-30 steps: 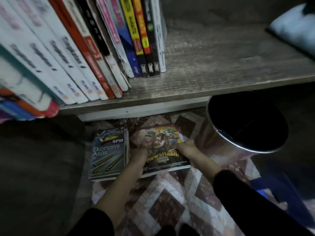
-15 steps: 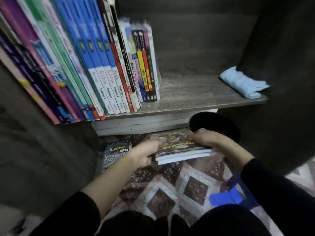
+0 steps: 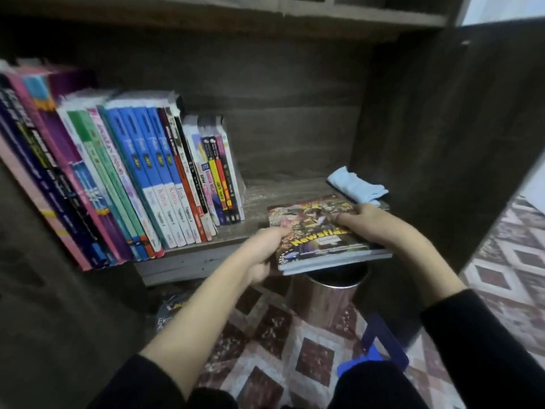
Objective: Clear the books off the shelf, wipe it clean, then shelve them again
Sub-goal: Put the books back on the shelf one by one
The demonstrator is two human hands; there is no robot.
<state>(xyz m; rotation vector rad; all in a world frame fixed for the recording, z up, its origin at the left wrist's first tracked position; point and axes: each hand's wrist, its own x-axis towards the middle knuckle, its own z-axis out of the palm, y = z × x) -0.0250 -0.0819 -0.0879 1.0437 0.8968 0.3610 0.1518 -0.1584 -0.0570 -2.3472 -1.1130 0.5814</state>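
Note:
I hold a small stack of books, the top one with a colourful "Newsflash" cover (image 3: 317, 231), flat at the front edge of the wooden shelf (image 3: 283, 193). My left hand (image 3: 262, 252) grips the stack's left edge. My right hand (image 3: 362, 222) grips its right side, fingers over the cover. A row of upright books (image 3: 141, 178) fills the left part of the shelf, leaning left. A folded light-blue cloth (image 3: 355, 185) lies at the shelf's back right.
A metal bin (image 3: 330, 296) stands on the patterned floor mat (image 3: 280, 349) just below the held stack. Another book (image 3: 168, 314) lies on the floor under the shelf. A dark cabinet side panel (image 3: 427, 143) closes the right. A blue object (image 3: 374, 346) lies near my knee.
Both hands have lifted the stack from the floor up to the shelf's front edge, above the bin. The view rose with them.

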